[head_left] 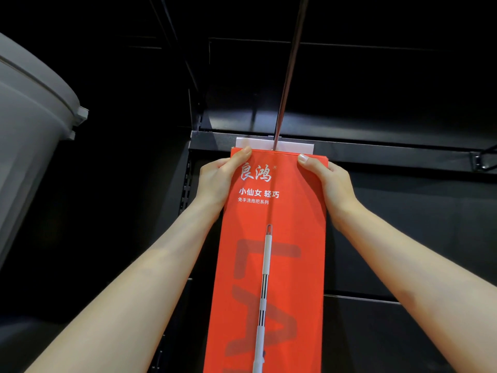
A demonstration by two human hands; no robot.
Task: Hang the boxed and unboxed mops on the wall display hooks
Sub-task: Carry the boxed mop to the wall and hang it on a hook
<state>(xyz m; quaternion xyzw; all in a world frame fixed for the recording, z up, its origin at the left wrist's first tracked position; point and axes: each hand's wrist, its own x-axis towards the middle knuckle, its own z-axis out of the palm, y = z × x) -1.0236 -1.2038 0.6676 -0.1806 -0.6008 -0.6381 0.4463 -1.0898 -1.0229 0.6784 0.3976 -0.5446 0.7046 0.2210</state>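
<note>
A tall red mop box with white lettering and a printed mop handle fills the middle of the head view. My left hand grips its upper left edge, thumb on the front face. My right hand grips the upper right edge the same way. The box top meets a long metal display hook that runs up and away from the box toward the dark wall. A white tag shows just behind the box top on the black rail.
A grey plastic bucket juts in from the left. Black shelving and back panels surround the box. Another black wire hook sticks out of the rail at the far right. A slotted upright runs down left of the box.
</note>
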